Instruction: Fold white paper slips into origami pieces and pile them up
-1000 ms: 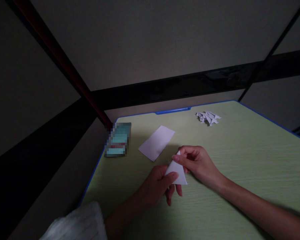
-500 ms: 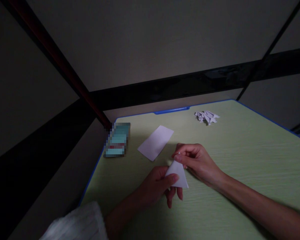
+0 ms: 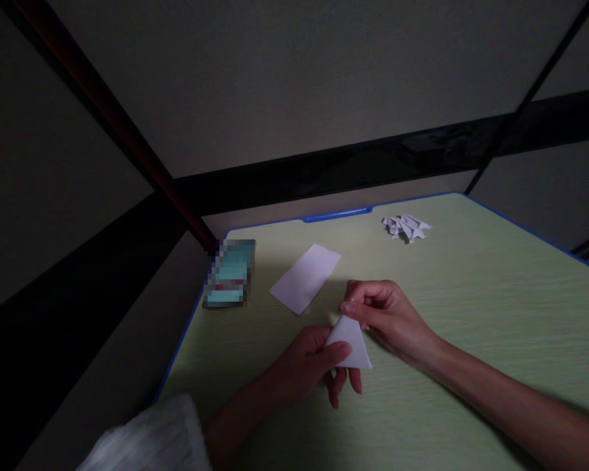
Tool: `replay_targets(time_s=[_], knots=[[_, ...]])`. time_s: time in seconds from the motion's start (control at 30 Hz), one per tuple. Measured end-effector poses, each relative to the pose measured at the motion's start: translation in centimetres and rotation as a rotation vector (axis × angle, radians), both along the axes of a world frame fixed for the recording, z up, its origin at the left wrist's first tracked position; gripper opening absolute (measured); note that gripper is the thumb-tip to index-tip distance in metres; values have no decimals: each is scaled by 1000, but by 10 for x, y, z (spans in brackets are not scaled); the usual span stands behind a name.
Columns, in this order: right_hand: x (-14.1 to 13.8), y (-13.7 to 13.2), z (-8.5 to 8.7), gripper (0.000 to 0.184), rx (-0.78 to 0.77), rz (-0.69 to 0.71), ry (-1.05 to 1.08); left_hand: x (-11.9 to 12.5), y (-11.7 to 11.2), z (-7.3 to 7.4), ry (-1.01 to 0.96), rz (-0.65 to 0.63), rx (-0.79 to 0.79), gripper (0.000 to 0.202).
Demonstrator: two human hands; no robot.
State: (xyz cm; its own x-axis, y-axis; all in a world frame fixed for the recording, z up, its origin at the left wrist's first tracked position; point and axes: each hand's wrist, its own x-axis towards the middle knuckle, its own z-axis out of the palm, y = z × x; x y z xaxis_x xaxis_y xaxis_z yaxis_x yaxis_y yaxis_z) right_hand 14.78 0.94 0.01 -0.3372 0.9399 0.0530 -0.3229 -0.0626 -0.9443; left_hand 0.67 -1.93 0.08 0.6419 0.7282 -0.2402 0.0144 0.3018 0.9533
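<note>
A folded piece of white paper (image 3: 354,345), triangular in outline, is held between both hands above the table. My left hand (image 3: 319,361) is closed on its lower left part, thumb flat on top and fingers underneath. At the upper tip, my right hand (image 3: 380,311) pinches the paper between thumb and fingers, covering the point. Just beyond the hands, a flat rectangular sheet of white paper (image 3: 305,278) lies on the table.
The pale green table (image 3: 495,314) has a blue edge and a blue handle-like strip (image 3: 338,214) at the back. Folded white paper figures (image 3: 406,227) lie in a pile at the far right. A pixelated phone-like object (image 3: 230,273) lies at the left edge. Dark panels stand behind.
My right thumb has shifted slightly to the left over the paper's tip. The folded paper and my left hand have hardly moved.
</note>
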Motion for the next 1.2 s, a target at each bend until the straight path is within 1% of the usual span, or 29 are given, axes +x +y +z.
replay_targets(time_s=[0.17, 0.27, 0.43, 0.53, 0.67, 0.83, 0.97, 1.2], knots=[[-1, -1, 1, 21, 11, -8, 5, -1, 1, 0, 16, -43, 11, 42], [-1, -3, 1, 23, 29, -31, -7, -1, 1, -1, 10, -35, -9, 42], [-2, -3, 2, 28, 49, -82, -47, 0, 1, -1, 35, -29, 8, 43], [-2, -1, 3, 29, 65, -101, -107, -1, 1, -2, 4, -6, -51, 42], [-2, 1, 6, 30, 89, -73, -277, -2, 2, -5, -42, 26, -112, 37], [1, 1, 5, 33, 176, 0, -437, -1, 2, -8, -58, 63, -117, 35], [1, 1, 4, 34, 166, 6, -458, -1, 2, -9, -36, 75, -125, 38], [-1, 1, 4, 33, 116, 9, -440, -2, 2, -9, -17, 56, -130, 40]])
